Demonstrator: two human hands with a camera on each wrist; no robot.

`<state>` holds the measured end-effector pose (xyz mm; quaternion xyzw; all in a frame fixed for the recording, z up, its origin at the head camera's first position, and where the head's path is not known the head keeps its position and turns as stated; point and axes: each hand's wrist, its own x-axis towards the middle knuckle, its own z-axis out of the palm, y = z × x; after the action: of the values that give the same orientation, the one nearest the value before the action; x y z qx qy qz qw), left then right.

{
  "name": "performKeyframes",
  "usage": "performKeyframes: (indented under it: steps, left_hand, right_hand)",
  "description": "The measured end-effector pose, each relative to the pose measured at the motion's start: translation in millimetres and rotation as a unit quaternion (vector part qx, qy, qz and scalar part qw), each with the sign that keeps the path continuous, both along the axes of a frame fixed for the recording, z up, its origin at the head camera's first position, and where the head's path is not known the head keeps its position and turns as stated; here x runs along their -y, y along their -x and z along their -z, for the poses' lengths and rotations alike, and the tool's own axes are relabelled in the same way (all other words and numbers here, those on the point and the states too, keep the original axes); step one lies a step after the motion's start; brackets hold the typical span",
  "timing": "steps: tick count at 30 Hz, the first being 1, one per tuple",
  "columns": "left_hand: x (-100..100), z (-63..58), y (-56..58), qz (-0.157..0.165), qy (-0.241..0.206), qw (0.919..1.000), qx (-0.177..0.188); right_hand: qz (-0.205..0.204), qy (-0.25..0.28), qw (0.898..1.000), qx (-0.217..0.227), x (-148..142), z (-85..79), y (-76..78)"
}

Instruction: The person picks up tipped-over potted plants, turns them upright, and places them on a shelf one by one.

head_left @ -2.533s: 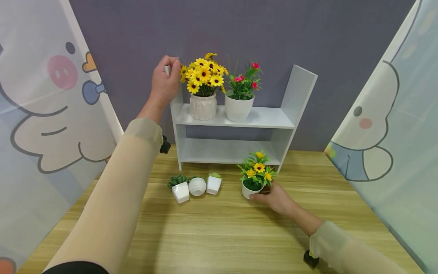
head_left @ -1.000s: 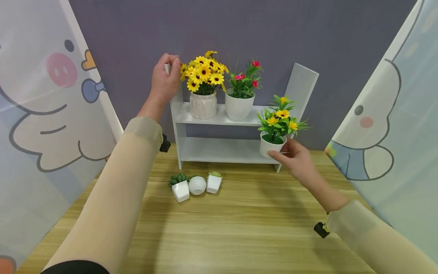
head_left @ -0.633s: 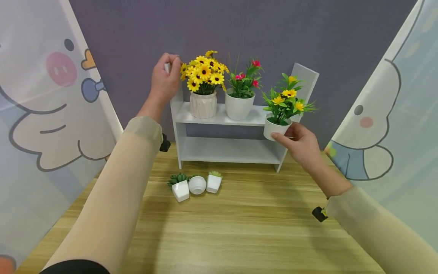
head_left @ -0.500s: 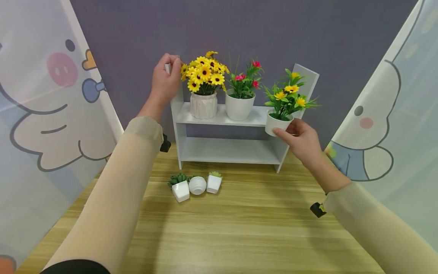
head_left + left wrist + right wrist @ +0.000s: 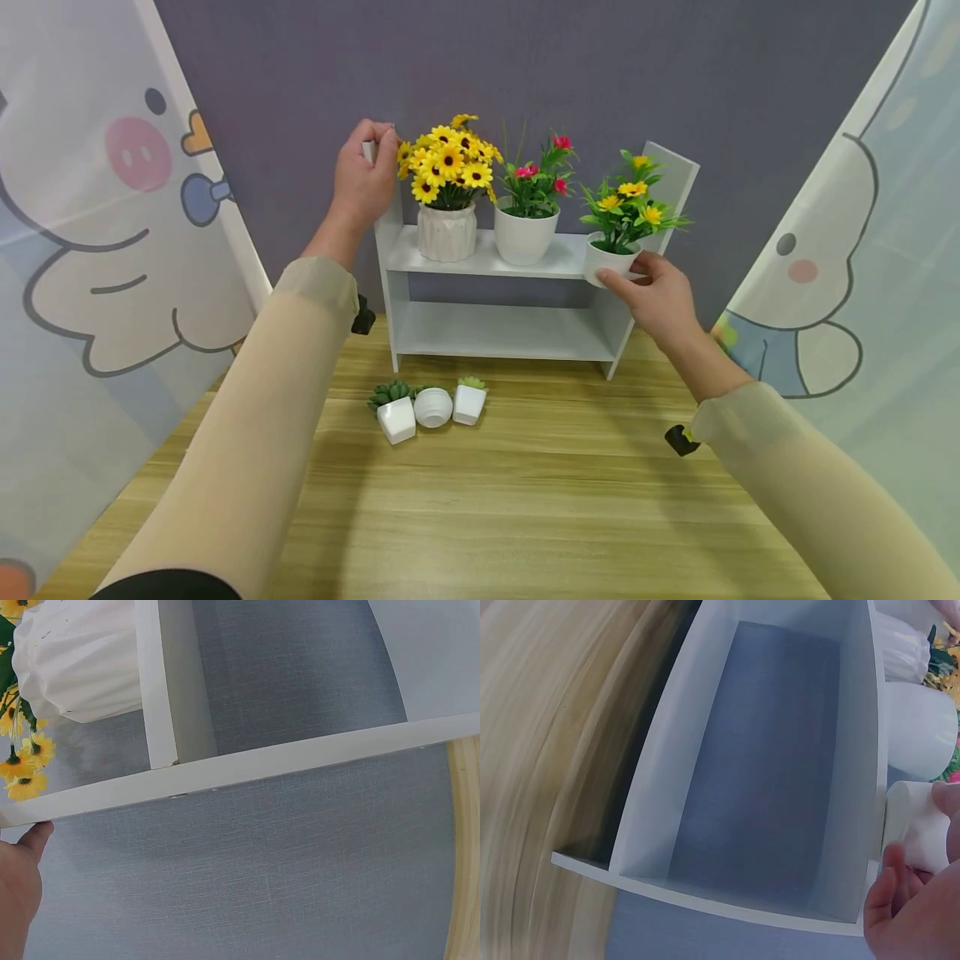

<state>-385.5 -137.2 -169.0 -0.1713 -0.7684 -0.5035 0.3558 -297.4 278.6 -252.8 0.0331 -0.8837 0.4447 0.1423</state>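
My right hand [image 5: 660, 302] grips a small white flower pot [image 5: 609, 265] with yellow flowers by its lower side. The pot is upright at the front right edge of the upper board of the white shelf [image 5: 510, 332]; whether its base bears fully on the board I cannot tell. In the right wrist view, thumb and fingers lie round the pot [image 5: 922, 832]. My left hand [image 5: 363, 179] holds the top of the shelf's left side panel. On the upper board stand a ribbed white pot [image 5: 447, 235] of yellow daisies and a smooth white pot [image 5: 525, 240] with red flowers.
On the wooden table [image 5: 480, 508], in front of the shelf, lie three small white succulent pots, a left one [image 5: 397, 419], a round one [image 5: 432, 408] and a right one [image 5: 468, 403]. A grey wall [image 5: 525, 58] stands behind; printed cloths hang on both sides.
My right hand has lifted the yellow flower pot from the table up to the upper board's right end, lowering it slightly at the last. The left hand keeps its hold on the panel.
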Motion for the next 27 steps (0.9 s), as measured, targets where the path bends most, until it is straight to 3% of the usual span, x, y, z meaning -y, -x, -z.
performKeyframes:
  steps: [9,27]
  left_hand:
    - [3,1.7,1.1,0.002,-0.001,0.9999,-0.015]
    - [1,1.6,1.0,0.008,-0.008,0.9999,-0.012]
  right_hand:
    - [0.008,0.025,1.0,0.004,8,-1.6,12.2]
    - [0.032,0.022,0.999,-0.015,14,1.9,30.7]
